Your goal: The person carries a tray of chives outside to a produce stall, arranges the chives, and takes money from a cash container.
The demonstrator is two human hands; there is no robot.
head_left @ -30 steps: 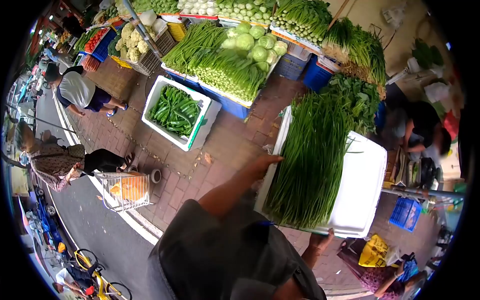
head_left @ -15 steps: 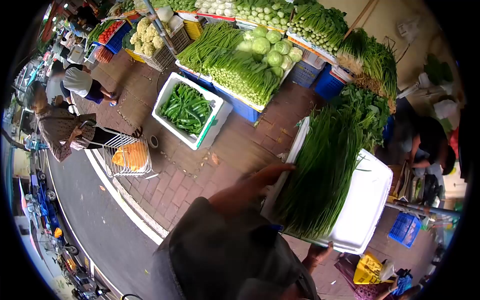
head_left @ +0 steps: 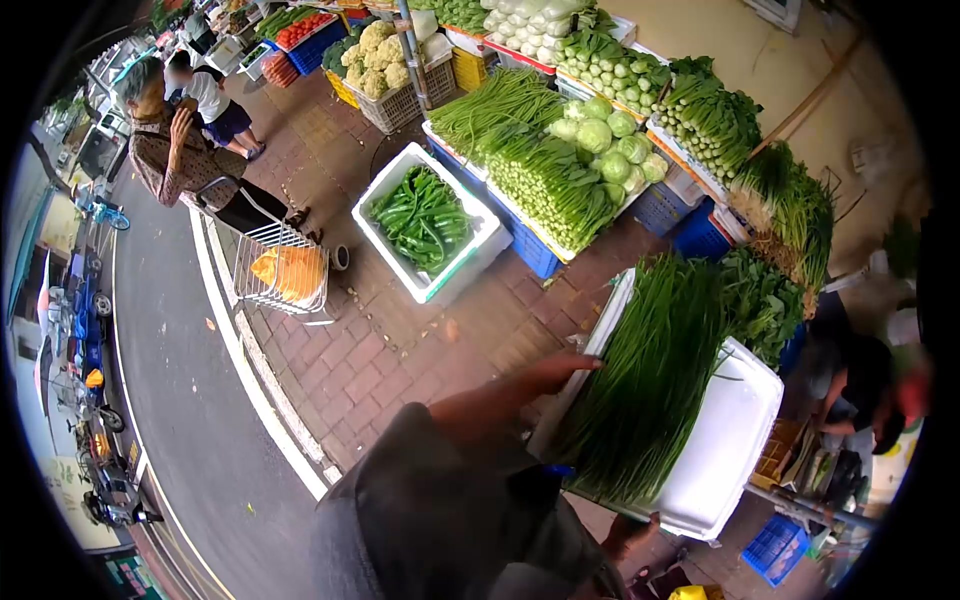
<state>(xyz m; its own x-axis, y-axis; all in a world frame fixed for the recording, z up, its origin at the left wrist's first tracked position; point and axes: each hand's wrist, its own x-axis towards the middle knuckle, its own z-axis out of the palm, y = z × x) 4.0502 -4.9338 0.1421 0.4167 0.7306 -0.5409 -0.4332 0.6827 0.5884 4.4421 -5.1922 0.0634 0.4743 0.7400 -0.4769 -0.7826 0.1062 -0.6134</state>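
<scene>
A white foam box (head_left: pixel 725 440) full of long green chives (head_left: pixel 650 380) is held in front of me, tilted in the view. My left hand (head_left: pixel 558 374) is closed on the rim of its left side. Low on the near side, my right hand (head_left: pixel 630 532) grips the edge; part of that hand is hidden by the box and my sleeve. The chives cover one part of the box, and its white inside shows at the right. Another white foam box (head_left: pixel 478 245), holding green chili peppers (head_left: pixel 420 220), stands on the brick pavement left of the chives.
Beyond are crates of cabbages (head_left: pixel 595 135), long beans (head_left: pixel 495 110) and cauliflower (head_left: pixel 380 55). A person (head_left: pixel 165 150) stands at the left with a white wire cart (head_left: pixel 285 265). Another person (head_left: pixel 850 375) bends at the right, near a blue crate (head_left: pixel 775 548). A road (head_left: pixel 190 380) runs along the left.
The view has shifted, so the stalls and pepper box sit farther right and lower. The person by the cart has raised a hand toward the head. My hands keep hold of the box of chives.
</scene>
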